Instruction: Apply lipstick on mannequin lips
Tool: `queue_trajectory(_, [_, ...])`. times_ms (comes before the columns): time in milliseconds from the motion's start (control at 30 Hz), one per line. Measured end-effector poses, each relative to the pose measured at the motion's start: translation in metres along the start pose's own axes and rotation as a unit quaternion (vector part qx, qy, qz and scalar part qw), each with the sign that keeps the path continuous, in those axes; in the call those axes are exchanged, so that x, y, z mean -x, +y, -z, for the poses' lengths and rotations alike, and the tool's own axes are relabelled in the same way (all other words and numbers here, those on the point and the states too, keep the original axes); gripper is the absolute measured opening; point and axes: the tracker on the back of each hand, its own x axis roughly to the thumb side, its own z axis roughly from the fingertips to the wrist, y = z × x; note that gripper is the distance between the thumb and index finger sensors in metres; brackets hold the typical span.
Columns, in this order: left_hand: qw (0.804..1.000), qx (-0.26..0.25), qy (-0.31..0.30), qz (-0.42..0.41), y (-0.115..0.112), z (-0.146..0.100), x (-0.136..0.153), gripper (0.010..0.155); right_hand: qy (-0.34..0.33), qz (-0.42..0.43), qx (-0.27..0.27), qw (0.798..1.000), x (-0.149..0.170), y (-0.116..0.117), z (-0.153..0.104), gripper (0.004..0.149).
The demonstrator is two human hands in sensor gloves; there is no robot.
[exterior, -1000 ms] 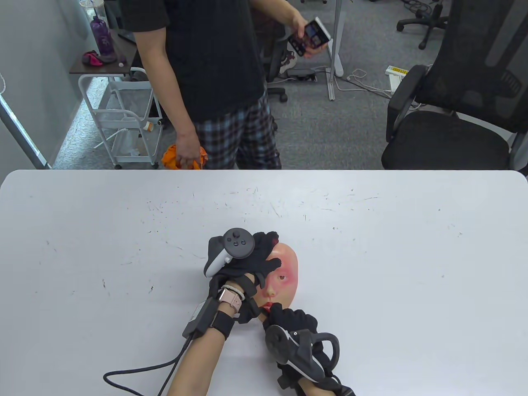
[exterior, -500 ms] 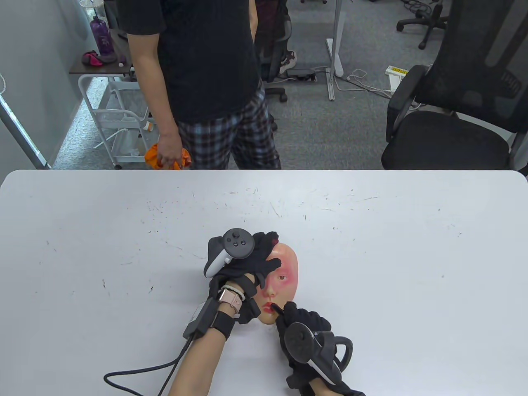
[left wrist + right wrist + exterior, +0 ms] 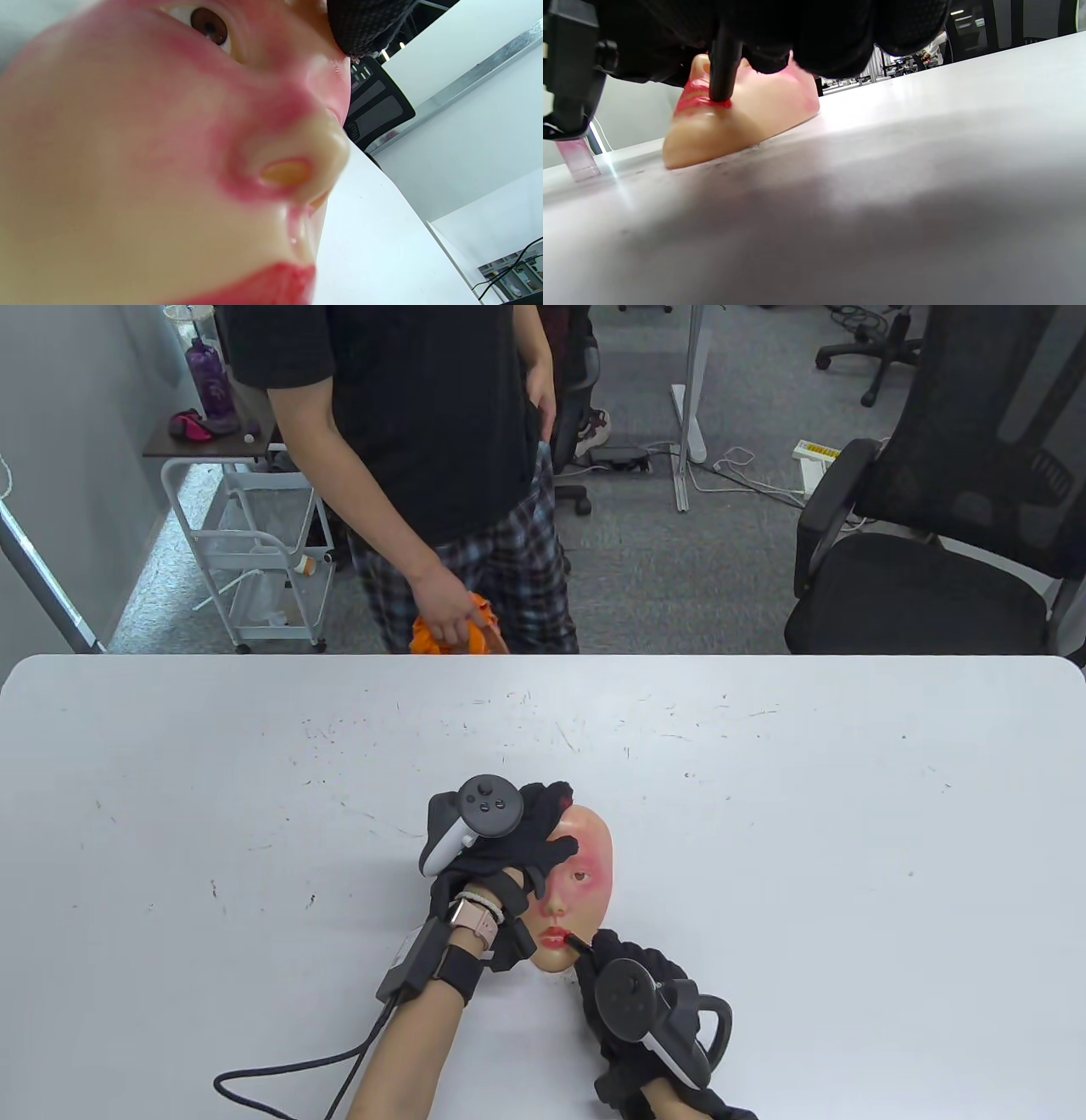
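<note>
Both hands work at lower centre: the left hand (image 3: 509, 848) holds the flesh-toned silicone mannequin face (image 3: 585, 857) down, while the right hand (image 3: 632, 976) — gripping the slim black lipstick applicator (image 3: 723, 63) — has slid rightward along the red lips (image 3: 556, 937), so the stroke is progressing.

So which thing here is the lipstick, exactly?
On the white table, find the peach rubber mannequin face near the front edge. The thin black lipstick stick is held in the gloved right hand, its tip on the red lips; nothing else there is slender.

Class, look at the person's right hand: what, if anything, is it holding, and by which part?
The right hand holds a dark lipstick applicator by its upper end; its tip touches the mannequin face's lips.
</note>
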Motion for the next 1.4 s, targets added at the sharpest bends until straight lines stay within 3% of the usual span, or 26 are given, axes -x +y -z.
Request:
queue_trajectory(133, [1.0, 0.002, 0.001, 0.001, 0.0, 0.0, 0.0, 0.074, -0.02, 0.032, -0.008, 0.999, -0.001, -0.001, 0.0, 0.053])
queue_trajectory(333, [1.0, 0.0, 0.001, 0.0, 0.0, 0.0, 0.0, 0.074, -0.002, -0.005, 0.001, 1.0, 0.0, 0.0, 0.001, 0.053])
queue_trajectory(467, [1.0, 0.001, 0.0, -0.001, 0.0, 0.0, 0.0, 0.074, -0.033, 0.029, 0.002, 0.999, -0.002, -0.001, 0.0, 0.053])
queue_trajectory(700, [1.0, 0.002, 0.0, -0.001, 0.0, 0.0, 0.0, 0.073, -0.011, -0.009, 0.002, 1.0, 0.0, 0.001, 0.001, 0.052])
queue_trajectory(833, [1.0, 0.001, -0.001, -0.001, 0.0, 0.0, 0.001, 0.074, -0.04, 0.035, 0.006, 0.999, -0.002, 0.001, 0.0, 0.053])
queue_trajectory(1033, [1.0, 0.001, 0.001, -0.002, 0.0, 0.0, 0.001, 0.074, -0.01, -0.009, -0.005, 1.0, 0.001, 0.001, 0.002, 0.053])
queue_trajectory(1233, [1.0, -0.002, -0.003, 0.0, 0.0, 0.0, -0.001, 0.074, -0.011, 0.06, 0.005, 0.998, 0.01, -0.004, 0.002, 0.053])
queue_trajectory(1333, [1.0, 0.007, -0.01, 0.006, 0.003, -0.002, -0.009, 0.075, -0.01, 0.142, 0.025, 0.989, 0.02, -0.012, 0.001, 0.053])
queue_trajectory(1400, [1.0, -0.014, -0.026, 0.011, 0.009, -0.009, -0.021, 0.075, -0.008, 0.197, 0.036, 0.98, 0.027, -0.017, 0.0, 0.053])
